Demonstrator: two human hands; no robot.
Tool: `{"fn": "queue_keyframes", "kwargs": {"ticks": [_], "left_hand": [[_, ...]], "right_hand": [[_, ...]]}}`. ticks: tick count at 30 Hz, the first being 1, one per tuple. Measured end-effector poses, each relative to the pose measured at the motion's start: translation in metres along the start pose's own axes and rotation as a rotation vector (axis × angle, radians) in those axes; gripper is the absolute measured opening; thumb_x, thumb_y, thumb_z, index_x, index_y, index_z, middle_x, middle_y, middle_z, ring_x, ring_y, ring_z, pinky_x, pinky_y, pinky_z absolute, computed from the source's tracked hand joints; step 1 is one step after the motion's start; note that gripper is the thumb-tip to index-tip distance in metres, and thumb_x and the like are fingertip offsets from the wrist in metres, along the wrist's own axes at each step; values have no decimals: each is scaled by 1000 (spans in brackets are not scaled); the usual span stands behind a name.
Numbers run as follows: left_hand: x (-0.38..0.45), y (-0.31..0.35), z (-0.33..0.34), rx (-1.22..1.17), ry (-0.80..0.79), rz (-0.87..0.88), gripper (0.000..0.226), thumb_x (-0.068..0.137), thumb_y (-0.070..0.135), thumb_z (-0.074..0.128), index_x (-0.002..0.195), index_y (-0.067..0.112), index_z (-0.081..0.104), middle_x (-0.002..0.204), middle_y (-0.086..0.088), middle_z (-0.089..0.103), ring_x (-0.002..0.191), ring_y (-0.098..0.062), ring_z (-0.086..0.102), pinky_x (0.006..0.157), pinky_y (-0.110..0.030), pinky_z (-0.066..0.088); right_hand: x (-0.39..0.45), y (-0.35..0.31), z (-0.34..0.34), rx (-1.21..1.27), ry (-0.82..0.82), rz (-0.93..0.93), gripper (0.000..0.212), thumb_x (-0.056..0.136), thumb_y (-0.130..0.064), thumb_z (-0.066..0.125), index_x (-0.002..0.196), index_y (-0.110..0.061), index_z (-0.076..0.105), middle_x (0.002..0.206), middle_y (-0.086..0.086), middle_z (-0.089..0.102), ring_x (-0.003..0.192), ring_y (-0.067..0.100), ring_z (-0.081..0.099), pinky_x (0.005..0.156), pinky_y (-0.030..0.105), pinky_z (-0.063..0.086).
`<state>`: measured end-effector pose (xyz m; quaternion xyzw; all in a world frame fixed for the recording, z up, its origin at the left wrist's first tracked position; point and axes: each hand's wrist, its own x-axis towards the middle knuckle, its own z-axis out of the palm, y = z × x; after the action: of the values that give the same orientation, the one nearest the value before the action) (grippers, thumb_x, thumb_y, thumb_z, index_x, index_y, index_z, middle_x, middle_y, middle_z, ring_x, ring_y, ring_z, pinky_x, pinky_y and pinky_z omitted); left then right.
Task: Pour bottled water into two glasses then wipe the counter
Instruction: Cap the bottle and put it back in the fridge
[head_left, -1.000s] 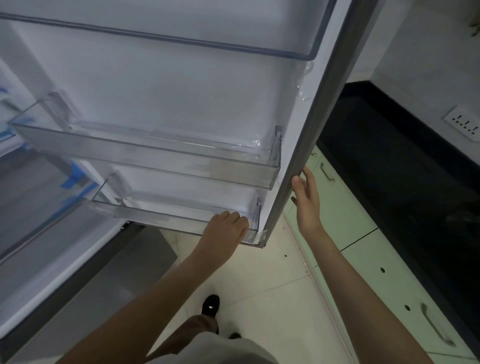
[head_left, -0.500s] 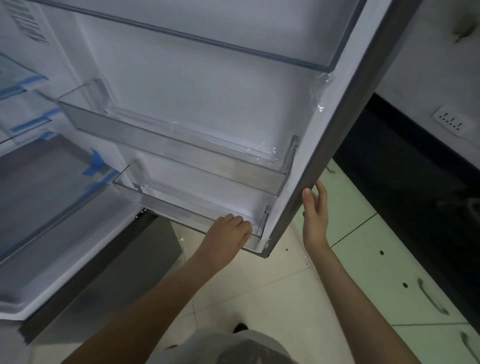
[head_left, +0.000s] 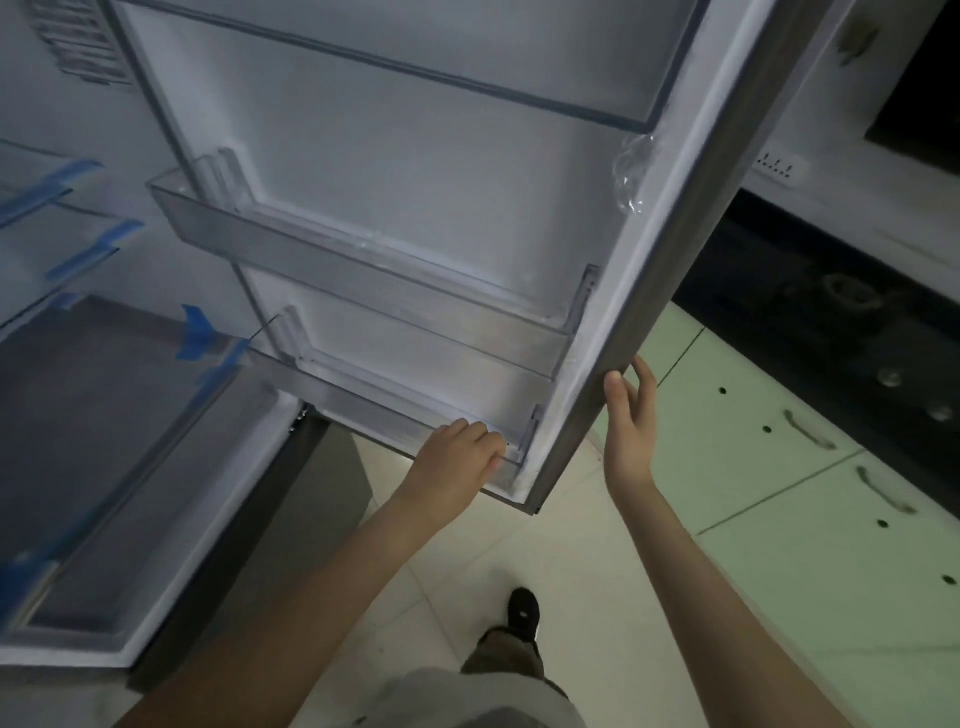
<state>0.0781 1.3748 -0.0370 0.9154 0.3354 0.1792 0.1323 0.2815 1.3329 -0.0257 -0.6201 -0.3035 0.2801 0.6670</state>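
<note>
The left hand (head_left: 457, 462) is curling its fingers over the front rim of the lowest door bin (head_left: 395, 410). The right hand (head_left: 628, 431) is pinching the refrigerator door (head_left: 415, 171) edge between thumb and fingers. The dark surface (head_left: 753, 312) is lying far right.

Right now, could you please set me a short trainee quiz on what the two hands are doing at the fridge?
1. True or false: the door stands open.
2. What does the left hand grip? A) the middle bin B) the bottom bin C) nothing
3. Fill in: the right hand holds the door by its outer ____.
Key: 1 true; 2 B; 3 edge.
</note>
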Motion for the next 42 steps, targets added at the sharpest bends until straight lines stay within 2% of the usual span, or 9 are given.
{"fn": "queue_keyframes", "kwargs": {"ticks": [4,12,15,23,27,30,35,39,42], "left_hand": [[-33,-5,-11,-28,-15,32,5,89,9,59,85,7,62,80,-10,60,77,-29,54,68,-38,44],[-82,-1,-20,-78,-6,-17,18,88,29,60,92,13,65,89,-2,63,86,-22,54,76,-33,41],[-91,1,-20,-54,-23,-29,24,90,37,56,90,14,64,88,-1,62,87,-20,52,80,-34,41],[-124,5,-30,4,90,-76,14,80,17,73,73,8,65,72,-4,61,71,-26,55,64,-28,40],[-140,6,-38,-14,104,-114,13,80,11,71,71,8,61,71,-6,59,71,-27,55,65,-26,37],[-152,7,-42,-10,103,-152,10,83,11,67,75,7,62,76,-7,59,75,-25,55,64,-25,36],[-173,5,-49,-32,95,-246,12,90,15,58,84,7,62,87,-5,58,85,-18,52,72,-27,42],[-189,2,-54,-39,94,-282,9,89,11,58,82,6,61,86,-4,56,84,-20,52,73,-33,45],[-200,-1,-56,-7,98,-316,10,90,13,58,81,9,59,84,-1,53,80,-15,47,75,-34,46]], "right_hand": [[-43,-1,10,15,68,-9,45,95,-37,58,138,-28,45,131,7,59,119,11,57,77,5,46],[-112,-8,29,-5,162,-29,46,95,-39,59,137,-31,44,120,-19,57,102,-19,53,78,4,45],[-129,-10,34,2,152,-13,46,95,-39,59,137,-35,41,127,-11,55,104,-21,50,80,3,43],[-161,-16,33,-63,42,-34,50,91,-40,64,133,-34,37,133,0,51,122,13,50,103,35,44],[-159,-22,13,-179,-119,-131,64,79,-49,69,133,-32,38,130,-6,53,116,3,52,93,13,43],[-151,-35,2,-272,-206,-322,67,78,-43,75,133,-30,39,131,-14,51,120,3,52,94,7,38],[-143,-58,-14,-420,-302,-733,69,77,-31,80,133,-20,41,128,-6,45,121,12,49,103,23,39],[-138,-89,-25,-694,-438,-1436,49,84,-16,76,127,-9,52,122,13,49,118,32,50,101,50,44],[-129,-118,-19,-932,-628,-1903,52,91,-1,64,139,-13,50,139,9,49,133,33,42,112,58,30]]}}
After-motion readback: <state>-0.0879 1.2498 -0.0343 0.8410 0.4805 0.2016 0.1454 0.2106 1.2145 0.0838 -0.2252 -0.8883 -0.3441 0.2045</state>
